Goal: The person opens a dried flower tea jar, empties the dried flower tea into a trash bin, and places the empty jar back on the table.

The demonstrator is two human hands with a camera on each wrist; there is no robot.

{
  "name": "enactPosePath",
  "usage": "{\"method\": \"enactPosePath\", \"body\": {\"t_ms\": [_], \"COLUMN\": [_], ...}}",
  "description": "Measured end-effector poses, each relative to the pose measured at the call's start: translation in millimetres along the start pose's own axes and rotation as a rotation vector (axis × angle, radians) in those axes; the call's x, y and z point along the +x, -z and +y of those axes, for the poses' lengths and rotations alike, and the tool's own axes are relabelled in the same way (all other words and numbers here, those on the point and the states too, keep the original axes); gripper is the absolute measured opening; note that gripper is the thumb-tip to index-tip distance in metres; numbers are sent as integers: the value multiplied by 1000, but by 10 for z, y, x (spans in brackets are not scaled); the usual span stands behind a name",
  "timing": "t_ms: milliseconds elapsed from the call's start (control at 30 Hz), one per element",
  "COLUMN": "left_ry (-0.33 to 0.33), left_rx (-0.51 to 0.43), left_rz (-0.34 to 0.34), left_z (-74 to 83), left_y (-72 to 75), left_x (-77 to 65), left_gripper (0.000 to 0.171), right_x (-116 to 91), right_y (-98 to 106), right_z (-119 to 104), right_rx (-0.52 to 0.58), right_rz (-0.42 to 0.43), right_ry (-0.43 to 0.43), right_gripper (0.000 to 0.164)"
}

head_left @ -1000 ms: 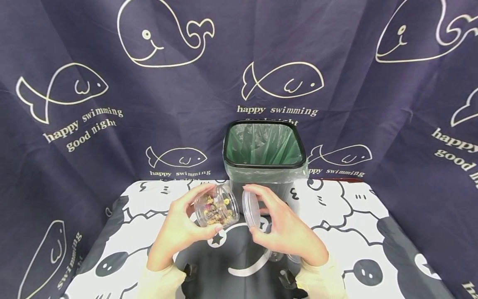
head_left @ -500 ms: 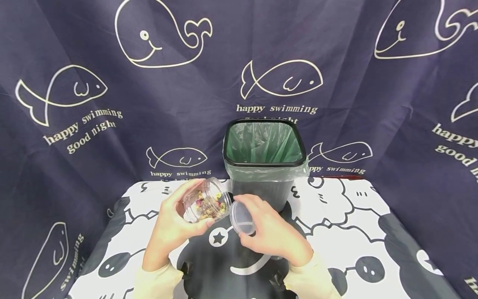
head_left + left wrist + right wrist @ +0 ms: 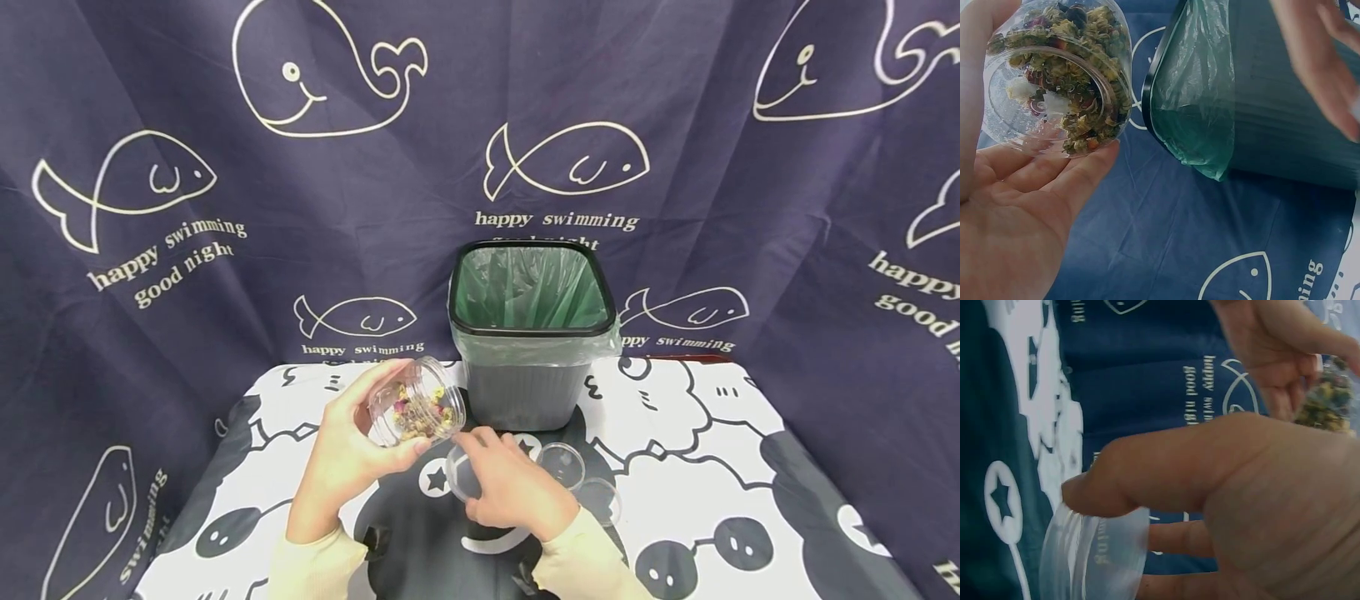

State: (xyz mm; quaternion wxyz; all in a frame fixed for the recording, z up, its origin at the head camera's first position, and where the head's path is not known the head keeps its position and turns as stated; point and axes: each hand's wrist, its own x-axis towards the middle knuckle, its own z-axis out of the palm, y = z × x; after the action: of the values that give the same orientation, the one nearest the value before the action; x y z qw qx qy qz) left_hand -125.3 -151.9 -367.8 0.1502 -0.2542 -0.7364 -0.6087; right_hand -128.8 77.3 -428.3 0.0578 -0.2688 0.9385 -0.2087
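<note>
My left hand [image 3: 337, 450] grips a clear plastic jar [image 3: 417, 403] that lies tilted on its side, its mouth toward the right. Dried flowers [image 3: 1094, 94], yellowish with some dark red bits, fill part of the jar. Lower and to the right, my right hand [image 3: 513, 483] holds a clear round lid [image 3: 1097, 556] between thumb and fingers, low over the table in the head view. Much of that lid is covered by the hand.
A grey bin [image 3: 525, 392] with a green liner [image 3: 532, 287] stands behind the hands. Two clear round pieces [image 3: 561, 467] lie right of my right hand, at the bin's front. A patterned cloth [image 3: 675, 475] covers the table; dark fabric hangs behind.
My right hand has carried the lid away from the jar's mouth, down toward the table. The jar in my left hand has shifted slightly left, then stayed there.
</note>
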Motion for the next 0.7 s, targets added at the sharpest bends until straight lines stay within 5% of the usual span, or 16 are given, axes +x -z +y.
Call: {"method": "enactPosePath", "body": {"t_ms": [300,700], "left_ry": [-11,1], "left_rx": [-16,-21], "left_rz": [-3,-9], "left_z": [-4,-33], "left_y": [-10,-10], "left_x": [3,-6], "left_gripper": [88,90], "right_x": [72,88], "right_y": [-195,-330], "right_z": [-15,21], "right_rx": [-47,-107], "right_rz": [-105,-70], "right_ry": [-112,-159], "right_gripper": [76,76]}}
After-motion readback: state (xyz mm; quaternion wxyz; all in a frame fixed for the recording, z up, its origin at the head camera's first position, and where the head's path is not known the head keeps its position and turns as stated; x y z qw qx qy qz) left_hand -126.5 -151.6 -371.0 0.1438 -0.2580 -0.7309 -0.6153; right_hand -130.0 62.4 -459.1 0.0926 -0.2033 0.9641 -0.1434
